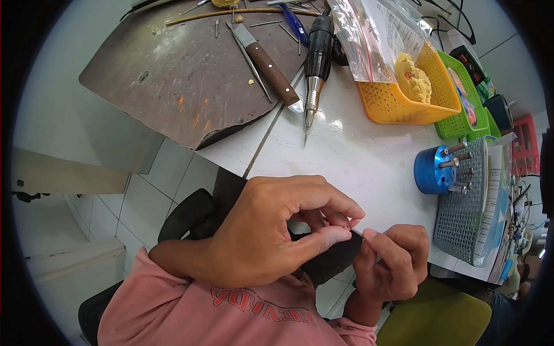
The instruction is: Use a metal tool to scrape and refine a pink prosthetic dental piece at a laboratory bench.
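My left hand [259, 230] is curled above my lap, close to the table's front edge. Its thumb and fingertips pinch a tiny reddish piece, mostly hidden between them, so its kind cannot be made out. My right hand [398, 262] is closed on the right, thumb and index finger pressed round a thin, pale, stick-like tool [357, 232]. The tool's tip reaches the left fingertips; the rest of it is covered by the right fingers.
Ahead lie a rotary handpiece [316, 69] with a pointed bur and a wooden-handled knife [271, 69], partly over a brown mat [156, 69]. A yellow basket [404, 109] holds a yellow dental model [413, 81]. To the right stand a blue bur holder [431, 170] and a grey-blue basket [459, 230].
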Demonstrator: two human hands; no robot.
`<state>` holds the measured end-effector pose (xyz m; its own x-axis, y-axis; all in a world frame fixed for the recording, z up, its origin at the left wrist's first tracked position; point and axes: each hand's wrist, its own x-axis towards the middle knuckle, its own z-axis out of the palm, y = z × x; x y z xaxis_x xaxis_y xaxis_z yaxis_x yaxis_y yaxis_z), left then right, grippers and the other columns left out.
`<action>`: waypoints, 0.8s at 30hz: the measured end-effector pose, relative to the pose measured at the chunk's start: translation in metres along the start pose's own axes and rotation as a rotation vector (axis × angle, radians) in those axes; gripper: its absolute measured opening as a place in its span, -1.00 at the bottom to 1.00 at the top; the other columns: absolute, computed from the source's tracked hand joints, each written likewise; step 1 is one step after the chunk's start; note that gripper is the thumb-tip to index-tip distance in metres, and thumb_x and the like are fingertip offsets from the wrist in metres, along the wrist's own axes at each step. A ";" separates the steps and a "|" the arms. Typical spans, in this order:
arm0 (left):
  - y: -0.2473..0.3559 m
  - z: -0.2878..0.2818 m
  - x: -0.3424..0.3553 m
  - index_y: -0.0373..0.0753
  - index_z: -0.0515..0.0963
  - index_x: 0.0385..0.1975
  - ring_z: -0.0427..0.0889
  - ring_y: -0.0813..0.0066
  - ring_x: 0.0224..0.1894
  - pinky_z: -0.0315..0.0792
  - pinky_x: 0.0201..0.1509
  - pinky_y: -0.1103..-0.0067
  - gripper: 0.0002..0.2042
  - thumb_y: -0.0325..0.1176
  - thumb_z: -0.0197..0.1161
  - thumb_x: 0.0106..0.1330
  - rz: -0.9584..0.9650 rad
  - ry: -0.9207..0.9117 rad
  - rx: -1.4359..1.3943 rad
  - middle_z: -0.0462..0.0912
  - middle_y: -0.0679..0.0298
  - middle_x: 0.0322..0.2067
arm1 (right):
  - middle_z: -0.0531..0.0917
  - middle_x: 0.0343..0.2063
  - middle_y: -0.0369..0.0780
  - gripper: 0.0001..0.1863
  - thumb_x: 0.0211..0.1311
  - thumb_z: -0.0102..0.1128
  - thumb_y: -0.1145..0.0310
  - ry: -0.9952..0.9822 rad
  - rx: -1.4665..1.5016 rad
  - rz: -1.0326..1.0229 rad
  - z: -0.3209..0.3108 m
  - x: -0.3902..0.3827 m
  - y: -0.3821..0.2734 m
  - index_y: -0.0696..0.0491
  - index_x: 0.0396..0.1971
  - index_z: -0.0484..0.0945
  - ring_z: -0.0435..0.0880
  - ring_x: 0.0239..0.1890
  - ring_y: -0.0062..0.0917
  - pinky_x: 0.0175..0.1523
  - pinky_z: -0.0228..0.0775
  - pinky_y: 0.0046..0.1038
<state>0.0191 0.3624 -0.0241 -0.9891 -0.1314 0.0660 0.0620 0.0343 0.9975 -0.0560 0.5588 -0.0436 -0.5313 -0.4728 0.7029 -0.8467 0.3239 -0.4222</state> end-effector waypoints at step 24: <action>-0.004 0.002 0.003 -0.35 0.69 -0.14 0.74 0.57 -0.27 0.65 -0.23 0.64 -0.81 -0.59 0.41 0.26 0.080 0.015 -0.012 0.73 0.19 -0.24 | 0.54 -0.48 -0.36 -0.67 -0.10 0.57 0.49 -0.013 -0.008 0.004 0.001 0.000 -0.001 -0.07 -0.24 0.79 0.57 -0.49 -0.52 -0.44 0.36 -0.50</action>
<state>0.0158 0.3634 -0.0284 -0.9789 -0.1433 0.1456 0.1422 0.0338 0.9893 -0.0552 0.5571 -0.0437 -0.5350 -0.4820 0.6939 -0.8444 0.3324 -0.4201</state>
